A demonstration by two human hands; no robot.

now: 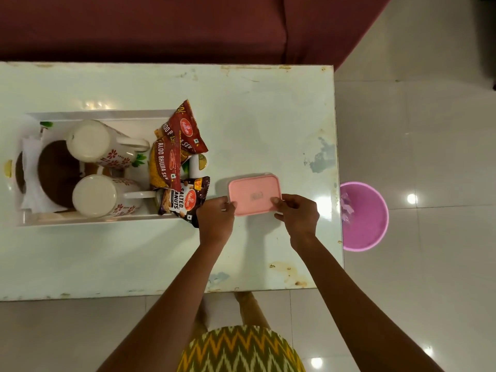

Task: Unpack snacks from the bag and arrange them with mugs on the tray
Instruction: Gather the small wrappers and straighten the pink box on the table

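A pink-lidded plastic box (254, 194) is being held at its near edge by both hands, over the right half of the desk (268, 108), well in from the right edge. The left hand (216, 218) is being clamped on the near-left corner of the lid, thumb on top; the right hand (298, 213) is being clamped on the near-right corner the same way. Whether the box is resting on the desk or lifted just off it cannot be told.

The white tray (94, 115) is being seen on the left half of the desk, already loaded. Two white floral mugs (91, 140) (95, 196) are lying on it, handles pointing toward the right edge. A brown round item with white paper (57, 173) is sitting at the tray's left end; what it is cannot be told. Three snack packets are being carried at the tray's right end: a red bhujia sev packet (188, 127) toward the far side, a yellow-and-red aloo bhujia packet (162, 165) in the middle, and a dark salted peanuts packet (185, 200) on the near side, overhanging the rim, just beside the left hand.

No bag is being shown. A pink bin (367, 218) is standing on the floor past the right edge.

Judged progress: late stage. Mugs and packets are being counted as placed; the box is probably the last thing left to be set on or beside the tray, where little free room is being left.
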